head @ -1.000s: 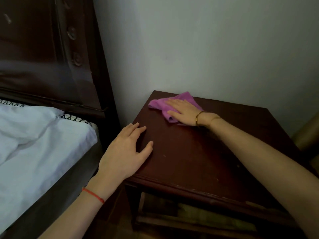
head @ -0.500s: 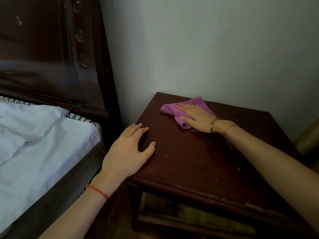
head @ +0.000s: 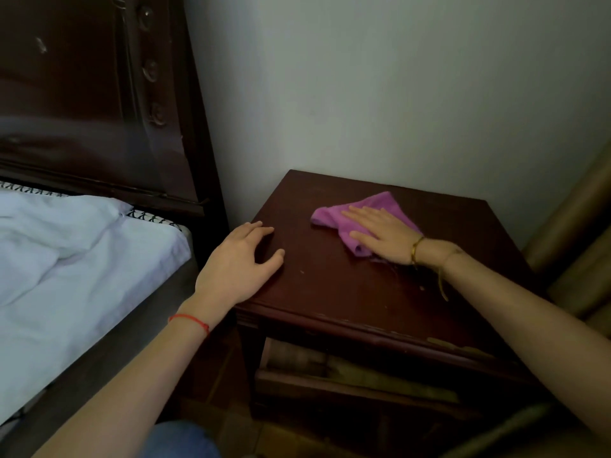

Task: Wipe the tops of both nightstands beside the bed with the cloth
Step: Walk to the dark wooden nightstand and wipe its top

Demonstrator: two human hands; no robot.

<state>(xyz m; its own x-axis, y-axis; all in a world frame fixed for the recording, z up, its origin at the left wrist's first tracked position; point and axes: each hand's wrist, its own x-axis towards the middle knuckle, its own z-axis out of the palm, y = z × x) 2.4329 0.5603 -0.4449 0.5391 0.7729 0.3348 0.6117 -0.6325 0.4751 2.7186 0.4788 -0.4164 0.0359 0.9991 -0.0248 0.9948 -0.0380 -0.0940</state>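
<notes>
A dark wooden nightstand (head: 357,292) stands against the wall, right of the bed. On its top lies a crumpled purple cloth (head: 334,217), in the back middle. My right hand (head: 383,234) lies flat on the cloth, fingers spread, pressing it onto the wood; part of the cloth is hidden under the palm. My left hand (head: 238,262) rests open on the nightstand's left edge near the front corner, fingers apart, holding nothing.
The bed with a white sheet (head: 66,259) and a dark headboard (head: 82,94) fills the left. A pale wall (head: 396,94) runs behind the nightstand. A brown padded chair or sofa (head: 582,239) sits at the right. The nightstand's front edge is chipped, with a shelf below.
My right hand has slid the cloth rightward along the back of the nightstand top. My left hand has stayed on the left edge.
</notes>
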